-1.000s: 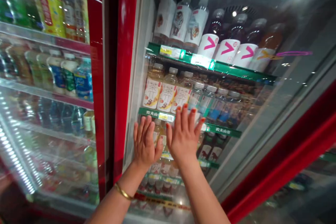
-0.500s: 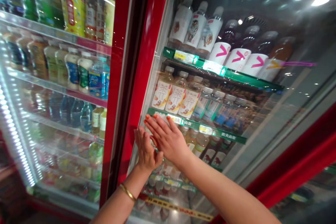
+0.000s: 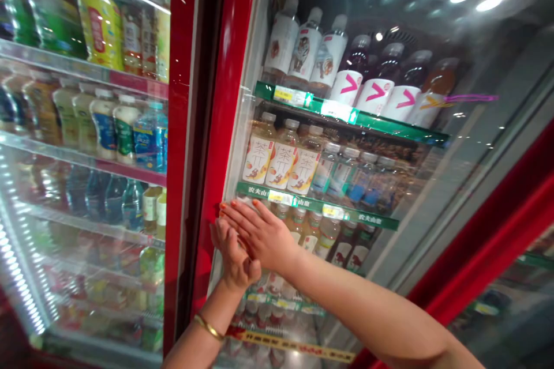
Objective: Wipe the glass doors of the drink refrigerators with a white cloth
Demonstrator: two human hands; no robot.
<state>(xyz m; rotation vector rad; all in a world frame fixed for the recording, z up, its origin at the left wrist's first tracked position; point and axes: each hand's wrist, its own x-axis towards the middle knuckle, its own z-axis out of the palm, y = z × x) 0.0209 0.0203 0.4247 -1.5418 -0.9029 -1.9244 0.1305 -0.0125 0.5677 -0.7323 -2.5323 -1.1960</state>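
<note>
My right hand [image 3: 265, 236] reaches in from the lower right, its fingers stretched out together and pointing up-left, with orange nails. Beside and slightly below it is my left hand [image 3: 236, 256], upright, thumb toward me, a gold bracelet [image 3: 209, 327] on its wrist. The hands overlap in view, palms turned toward each other; whether they touch is unclear. Both are in front of a glass cooler door [image 3: 298, 317], near its red frame [image 3: 227, 63]. No held object can be made out. A whitish patch shows by the right fingertips, too blurred to name.
Behind the glass stand tea bottles [image 3: 281, 161] with white labels, tiger-label bottles [image 3: 306, 52] and dark drinks [image 3: 375, 89] on green-edged shelves [image 3: 376, 124]. A second cooler to the left holds several bottles [image 3: 104, 124]. Another red frame [image 3: 489, 213] crosses at lower right.
The view has shifted, so the coolers sit a little further left. My hands have come closer together, and the right fingertips are now just below the green shelf strip.
</note>
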